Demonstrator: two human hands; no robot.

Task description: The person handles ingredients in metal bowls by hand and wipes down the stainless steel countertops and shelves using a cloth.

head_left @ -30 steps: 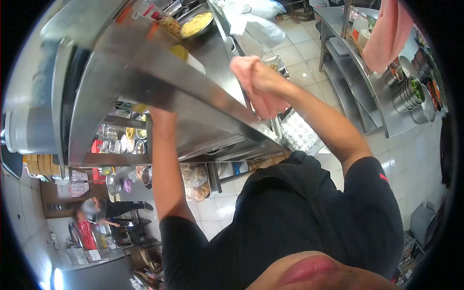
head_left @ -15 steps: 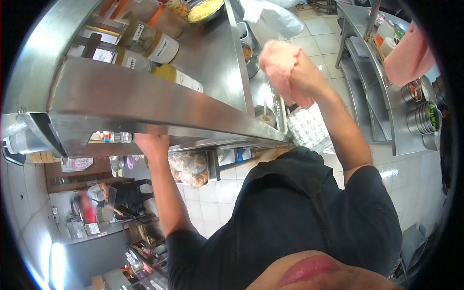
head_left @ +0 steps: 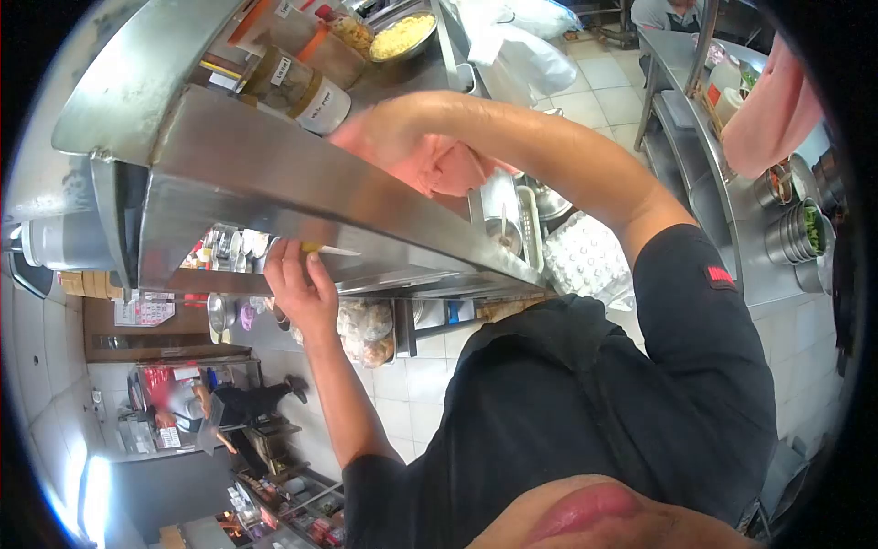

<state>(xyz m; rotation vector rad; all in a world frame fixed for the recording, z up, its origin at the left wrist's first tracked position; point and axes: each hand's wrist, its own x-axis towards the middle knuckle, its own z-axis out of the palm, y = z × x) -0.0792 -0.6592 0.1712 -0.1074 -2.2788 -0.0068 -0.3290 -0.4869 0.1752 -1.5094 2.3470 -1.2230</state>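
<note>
My right hand [head_left: 398, 123], blurred, is closed on a pink cloth [head_left: 444, 166] over the steel shelf, behind its raised front beam [head_left: 302, 178]. My left hand [head_left: 302, 288] is at the beam's lower edge with its fingers apart. Beside its thumb shows a small yellow and white item [head_left: 334, 249]; whether they touch is unclear. Left of the cloth stand a jar labelled white pepper [head_left: 325, 105] and another labelled jar [head_left: 279, 78]. A bowl of yellow shreds [head_left: 402, 38] sits farther back.
Bagged food [head_left: 366, 331] lies below the shelf. An egg tray under plastic [head_left: 585, 252] is at centre right. Another pink cloth [head_left: 773, 114] hangs by a steel table with stacked pots [head_left: 796, 233]. One person [head_left: 187, 403] is at far left, another [head_left: 668, 14] at top right.
My right hand has swung left with the pink cloth, in over the shelf near the jars. More of my left hand's fingers now show, below the beam.
</note>
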